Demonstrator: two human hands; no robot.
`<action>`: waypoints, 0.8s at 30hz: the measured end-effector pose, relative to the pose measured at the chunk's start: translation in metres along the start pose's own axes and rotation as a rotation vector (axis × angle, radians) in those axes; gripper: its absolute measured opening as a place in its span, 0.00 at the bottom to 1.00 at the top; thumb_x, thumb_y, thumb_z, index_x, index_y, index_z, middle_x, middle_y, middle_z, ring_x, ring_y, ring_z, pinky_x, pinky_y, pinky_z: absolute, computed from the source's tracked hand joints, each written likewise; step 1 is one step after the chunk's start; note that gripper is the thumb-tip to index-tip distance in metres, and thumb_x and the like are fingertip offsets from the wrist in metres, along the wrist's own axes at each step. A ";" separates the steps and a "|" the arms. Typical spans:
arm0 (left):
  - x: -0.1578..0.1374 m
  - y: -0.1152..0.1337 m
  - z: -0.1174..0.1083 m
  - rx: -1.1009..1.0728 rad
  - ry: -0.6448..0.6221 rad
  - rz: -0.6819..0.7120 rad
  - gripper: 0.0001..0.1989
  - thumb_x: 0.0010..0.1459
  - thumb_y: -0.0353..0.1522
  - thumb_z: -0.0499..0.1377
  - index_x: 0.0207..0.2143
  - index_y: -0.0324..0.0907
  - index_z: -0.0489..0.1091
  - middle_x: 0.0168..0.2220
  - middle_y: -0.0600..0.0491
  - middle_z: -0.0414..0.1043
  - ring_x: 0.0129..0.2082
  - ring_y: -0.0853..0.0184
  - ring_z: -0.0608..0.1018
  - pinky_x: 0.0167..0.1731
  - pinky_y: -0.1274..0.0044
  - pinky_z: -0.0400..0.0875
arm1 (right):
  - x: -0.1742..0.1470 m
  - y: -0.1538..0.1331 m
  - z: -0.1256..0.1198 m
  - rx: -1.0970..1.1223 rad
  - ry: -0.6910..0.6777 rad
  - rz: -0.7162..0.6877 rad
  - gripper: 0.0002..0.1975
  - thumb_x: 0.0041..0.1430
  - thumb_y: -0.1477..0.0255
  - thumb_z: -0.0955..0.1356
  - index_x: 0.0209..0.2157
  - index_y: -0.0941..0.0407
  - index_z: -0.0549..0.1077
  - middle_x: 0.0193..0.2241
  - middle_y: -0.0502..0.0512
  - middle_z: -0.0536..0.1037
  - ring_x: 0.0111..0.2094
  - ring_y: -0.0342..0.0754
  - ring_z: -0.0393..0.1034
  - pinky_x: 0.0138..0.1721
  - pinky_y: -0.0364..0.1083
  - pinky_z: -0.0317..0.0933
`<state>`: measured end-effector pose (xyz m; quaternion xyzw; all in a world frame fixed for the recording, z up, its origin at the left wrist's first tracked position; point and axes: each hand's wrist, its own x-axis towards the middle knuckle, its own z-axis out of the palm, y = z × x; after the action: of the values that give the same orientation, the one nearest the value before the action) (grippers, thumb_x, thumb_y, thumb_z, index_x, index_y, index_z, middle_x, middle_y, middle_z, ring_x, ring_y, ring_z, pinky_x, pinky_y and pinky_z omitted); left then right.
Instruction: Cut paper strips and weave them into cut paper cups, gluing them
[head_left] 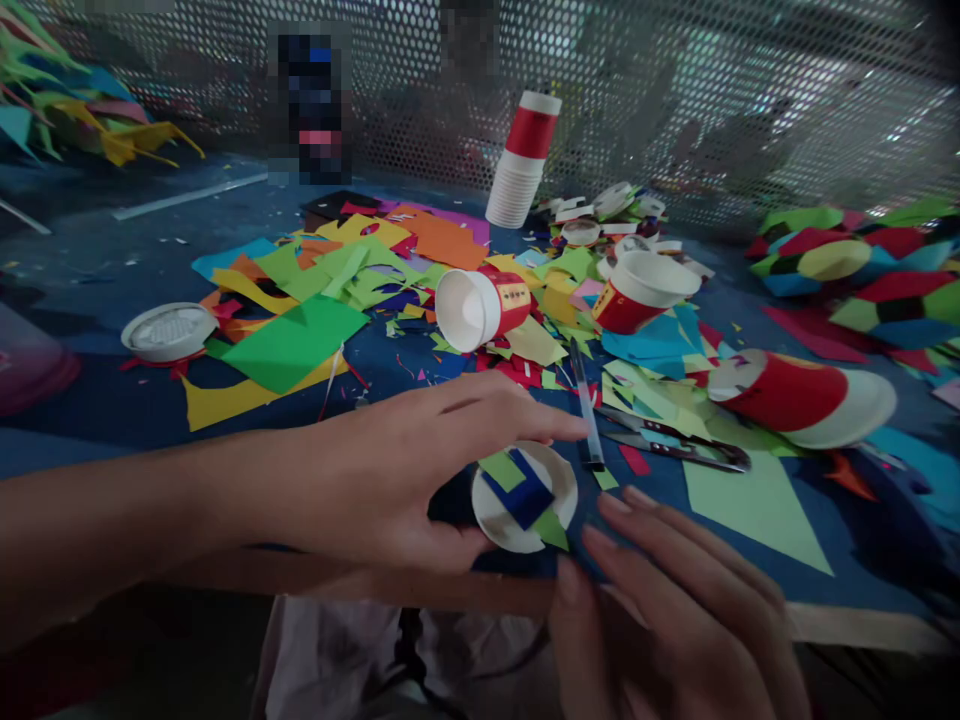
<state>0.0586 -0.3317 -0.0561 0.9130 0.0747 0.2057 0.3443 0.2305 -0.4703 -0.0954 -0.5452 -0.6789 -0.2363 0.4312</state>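
A round white cut-off cup bottom [487,515] sits near the table's front edge, with dark blue [534,500] and light green [553,530] paper scraps on it. My left hand [375,470] curves around it from the left: the thumb touches its lower left rim, a finger its upper rim, and the index finger reaches out past it. Close by on the right, my right hand [682,610] holds nothing, its fingers stretched and apart. A clear pen [587,410] lies just beyond the left index fingertip. Small scissors [675,440] rest to the right of the pen.
Coloured paper scraps [300,340] cover the middle. Red-and-white paper cups stand or lie about: one on its side [484,308], one upright [645,290], one at right [802,400]. Behind rises a cup stack [525,160], before a perforated metal screen [600,60]. Another cup bottom [169,332] lies left.
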 end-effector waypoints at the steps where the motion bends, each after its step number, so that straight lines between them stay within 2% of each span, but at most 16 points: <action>1: -0.001 0.002 0.000 0.005 0.002 -0.012 0.36 0.52 0.24 0.62 0.62 0.49 0.56 0.61 0.52 0.65 0.60 0.61 0.68 0.61 0.71 0.64 | 0.006 0.000 -0.001 -0.029 -0.008 -0.018 0.06 0.53 0.78 0.75 0.34 0.60 0.78 0.35 0.56 0.81 0.39 0.51 0.77 0.43 0.48 0.71; 5: -0.004 0.005 0.001 -0.007 0.011 -0.020 0.39 0.53 0.24 0.62 0.65 0.51 0.52 0.63 0.53 0.63 0.61 0.60 0.68 0.62 0.69 0.64 | 0.020 -0.004 0.006 -0.095 -0.060 -0.030 0.09 0.55 0.76 0.75 0.38 0.60 0.78 0.36 0.58 0.78 0.38 0.52 0.74 0.41 0.50 0.69; 9: -0.005 0.005 0.002 -0.031 0.029 0.031 0.37 0.57 0.26 0.60 0.66 0.50 0.51 0.64 0.50 0.62 0.61 0.60 0.68 0.62 0.68 0.65 | 0.021 -0.008 0.017 -0.151 0.018 0.024 0.03 0.56 0.76 0.73 0.34 0.59 0.77 0.33 0.58 0.76 0.36 0.54 0.72 0.36 0.52 0.69; 12: -0.006 0.004 0.003 -0.028 0.032 0.062 0.35 0.60 0.30 0.60 0.66 0.47 0.51 0.62 0.48 0.65 0.61 0.62 0.68 0.61 0.71 0.65 | 0.022 -0.013 0.020 -0.157 0.021 0.030 0.03 0.57 0.76 0.73 0.34 0.59 0.77 0.32 0.57 0.75 0.34 0.53 0.70 0.34 0.51 0.67; 18: -0.011 0.000 0.006 0.038 0.040 0.086 0.36 0.63 0.30 0.59 0.68 0.50 0.46 0.60 0.46 0.66 0.59 0.59 0.70 0.59 0.68 0.68 | 0.025 -0.023 0.025 -0.128 0.078 0.152 0.03 0.57 0.76 0.73 0.34 0.57 0.76 0.30 0.55 0.73 0.32 0.51 0.69 0.34 0.51 0.67; 24: -0.008 0.003 0.003 0.035 0.024 0.116 0.34 0.66 0.38 0.57 0.69 0.48 0.44 0.59 0.47 0.66 0.59 0.63 0.70 0.58 0.74 0.68 | 0.025 -0.023 0.026 -0.071 0.083 0.162 0.06 0.54 0.74 0.75 0.34 0.59 0.76 0.30 0.55 0.74 0.33 0.51 0.69 0.35 0.50 0.67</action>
<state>0.0532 -0.3384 -0.0587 0.9190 0.0292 0.2351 0.3150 0.1996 -0.4428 -0.0847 -0.6032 -0.6053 -0.2469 0.4570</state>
